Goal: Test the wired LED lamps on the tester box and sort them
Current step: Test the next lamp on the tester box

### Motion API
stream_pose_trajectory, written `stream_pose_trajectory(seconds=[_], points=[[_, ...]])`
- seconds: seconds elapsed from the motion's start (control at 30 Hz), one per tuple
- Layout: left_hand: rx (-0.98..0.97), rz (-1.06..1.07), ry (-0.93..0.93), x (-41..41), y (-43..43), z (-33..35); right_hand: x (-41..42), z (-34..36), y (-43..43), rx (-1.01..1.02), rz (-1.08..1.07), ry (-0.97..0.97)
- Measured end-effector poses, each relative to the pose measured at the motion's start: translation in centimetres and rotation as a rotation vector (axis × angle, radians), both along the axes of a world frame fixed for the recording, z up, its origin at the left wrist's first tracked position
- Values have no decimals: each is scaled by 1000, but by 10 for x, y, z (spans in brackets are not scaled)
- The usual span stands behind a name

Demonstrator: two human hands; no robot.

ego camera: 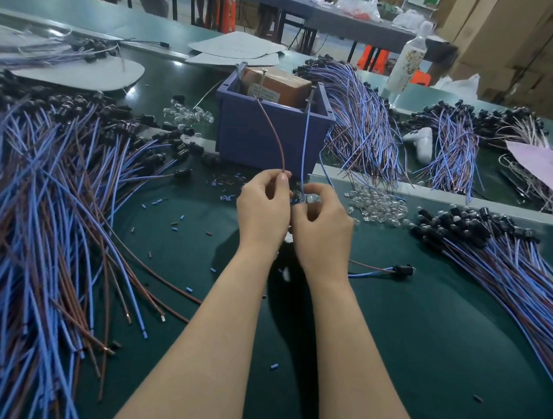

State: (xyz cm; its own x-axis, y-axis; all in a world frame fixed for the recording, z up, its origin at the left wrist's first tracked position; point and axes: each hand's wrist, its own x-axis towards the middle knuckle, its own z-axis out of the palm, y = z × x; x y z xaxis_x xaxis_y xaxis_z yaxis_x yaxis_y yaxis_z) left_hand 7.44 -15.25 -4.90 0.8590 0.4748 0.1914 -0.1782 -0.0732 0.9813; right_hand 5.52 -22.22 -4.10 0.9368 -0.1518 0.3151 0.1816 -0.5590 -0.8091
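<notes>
1. Lamp pile [38, 203]: left on the table [408, 345].
2. Left hand [263, 208]: pinches brown wire [274, 132], which arcs up to the tester box [242, 133], centre far.
3. Right hand [322, 230]: pinches blue wire [305, 143], rising to the same box.
4. Second lamp pile [502, 269]: right, near.

Dark green bench [426, 330]; long grey table [341, 23] behind, plastic bags [356, 6] on top, red stools [228, 12] underneath; cardboard boxes [545, 43] stacked far right.

Single head-worn wide-angle view, looking forward and down.
It hangs close above the dark green cloth worktop [425, 347], facing its far edge.
</notes>
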Motion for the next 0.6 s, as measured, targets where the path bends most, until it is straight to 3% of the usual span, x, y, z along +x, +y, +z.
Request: stream_pose_trajectory(seconds=[0.6], points=[[46, -2, -17, 2, 1, -1, -1, 1, 0, -12, 31, 23]])
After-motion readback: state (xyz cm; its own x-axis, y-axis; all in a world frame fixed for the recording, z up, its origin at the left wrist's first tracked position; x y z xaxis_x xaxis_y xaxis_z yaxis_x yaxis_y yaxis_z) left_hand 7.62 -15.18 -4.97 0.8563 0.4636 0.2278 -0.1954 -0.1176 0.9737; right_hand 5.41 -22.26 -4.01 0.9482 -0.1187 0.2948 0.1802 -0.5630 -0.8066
